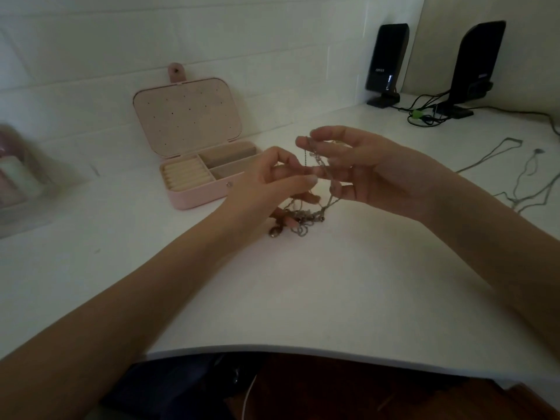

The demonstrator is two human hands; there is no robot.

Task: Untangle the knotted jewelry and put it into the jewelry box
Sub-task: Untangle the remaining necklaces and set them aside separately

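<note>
A tangle of thin silver chains [306,216] hangs between both hands above the white table, its lower loops and a small pendant [275,231] resting on the surface. My left hand [272,183] pinches strands of the tangle with curled fingers. My right hand [360,168] holds the upper part of the chains, pinched between thumb and fingertips. A pink jewelry box [200,194] stands open to the left behind my left hand, its lid [188,116] upright, showing cream ring rolls and two bare compartments.
Two black speakers [386,62] [477,65] with cables [424,115] stand at the back right. More loose chains [521,174] lie on the table at the right. A blurred clear container [21,180] sits at the far left. The table's front edge [303,351] is near me.
</note>
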